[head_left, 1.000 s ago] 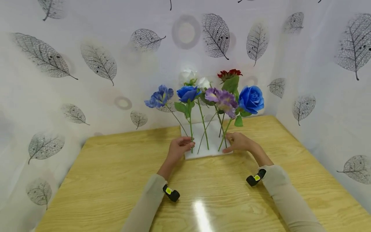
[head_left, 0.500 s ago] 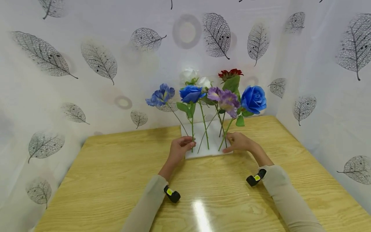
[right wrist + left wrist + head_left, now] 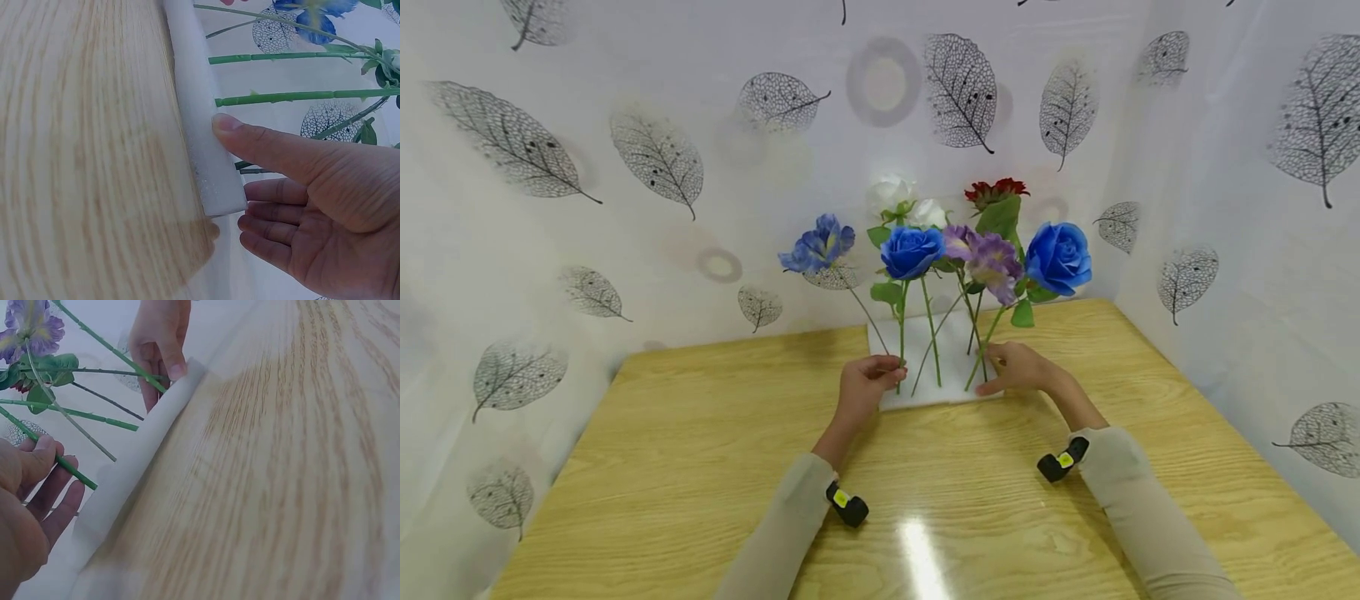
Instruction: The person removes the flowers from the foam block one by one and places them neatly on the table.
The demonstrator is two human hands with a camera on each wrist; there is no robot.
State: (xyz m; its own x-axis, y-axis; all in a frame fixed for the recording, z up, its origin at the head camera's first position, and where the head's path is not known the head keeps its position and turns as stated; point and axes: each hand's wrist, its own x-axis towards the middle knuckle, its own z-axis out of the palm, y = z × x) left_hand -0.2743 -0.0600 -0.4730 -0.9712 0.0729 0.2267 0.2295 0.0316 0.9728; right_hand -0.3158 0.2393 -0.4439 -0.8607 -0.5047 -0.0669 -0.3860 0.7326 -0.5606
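Observation:
My left hand point(image 3: 863, 387) pinches the green stem point(image 3: 65, 465) of a blue rose point(image 3: 912, 252) between thumb and fingers, low down, close to the white foam board point(image 3: 953, 362). That stem stands nearly upright, its lower end at the board. At the board's right edge, my right hand point(image 3: 1021, 367) holds the foam, thumb point(image 3: 234, 128) on its top near the front and fingers alongside its end. Other artificial flowers stand in the board: a blue iris-like one point(image 3: 820, 244), a purple one point(image 3: 992, 265), and a second blue rose point(image 3: 1058, 258).
White roses point(image 3: 891, 193) and a dark red flower point(image 3: 997, 192) rise behind the others. The board lies near the back of a wooden table point(image 3: 715, 433). A white curtain point(image 3: 700, 50) with leaf prints hangs behind and beside it.
The blue rose in my left hand has shifted slightly right and turned so its bloom faces forward, its stem now more upright. My right hand stays on the board.

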